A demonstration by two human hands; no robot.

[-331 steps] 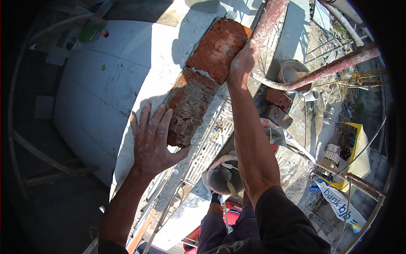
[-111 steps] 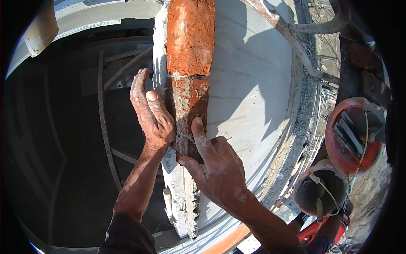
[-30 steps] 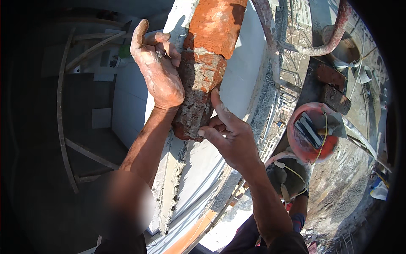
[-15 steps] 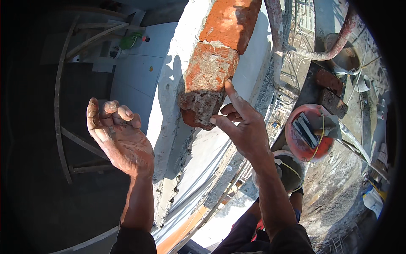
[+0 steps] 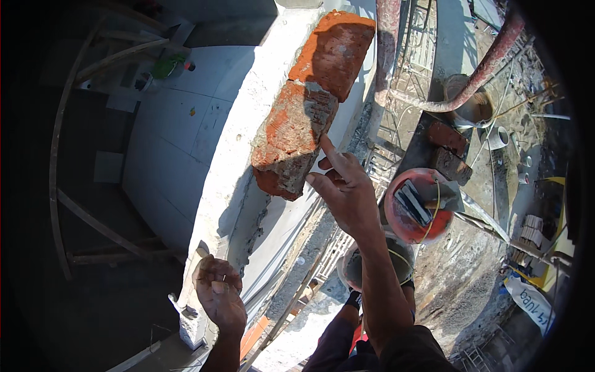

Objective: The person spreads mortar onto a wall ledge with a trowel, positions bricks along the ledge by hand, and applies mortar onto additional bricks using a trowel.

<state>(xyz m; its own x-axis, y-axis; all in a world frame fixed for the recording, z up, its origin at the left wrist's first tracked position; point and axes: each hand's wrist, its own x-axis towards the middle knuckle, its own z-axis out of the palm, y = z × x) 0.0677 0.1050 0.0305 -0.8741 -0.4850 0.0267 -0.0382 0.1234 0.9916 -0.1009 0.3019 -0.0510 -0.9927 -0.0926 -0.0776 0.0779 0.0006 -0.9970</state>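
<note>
A rough broken red brick (image 5: 288, 133), crusted with mortar, lies on top of the narrow white wall at its near end of the row. Its far end meets a second, smoother red brick (image 5: 338, 53). My right hand (image 5: 350, 192) is beside it, thumb and index finger spread, their tips at the brick's right face. The other right fingers are curled and partly hidden. Down at the lower left, my left hand (image 5: 220, 297) is raised by the wall, fingers loosely bent, with nothing visible in it. A small pale object (image 5: 202, 248) lies just beyond its fingertips.
The white wall (image 5: 217, 186) runs from lower left to top. Stained pipes (image 5: 387, 56) stand right of it. Farther below are a red bucket (image 5: 403, 220) with tools, a dark bucket (image 5: 396, 254), another bucket (image 5: 474, 111) and loose bricks (image 5: 447, 136). Wooden framing (image 5: 102, 220) stands left.
My left hand has dropped down and right toward the near part of the wall. My right hand stays at the brick's side. The view has shifted, showing more of the wall's near end.
</note>
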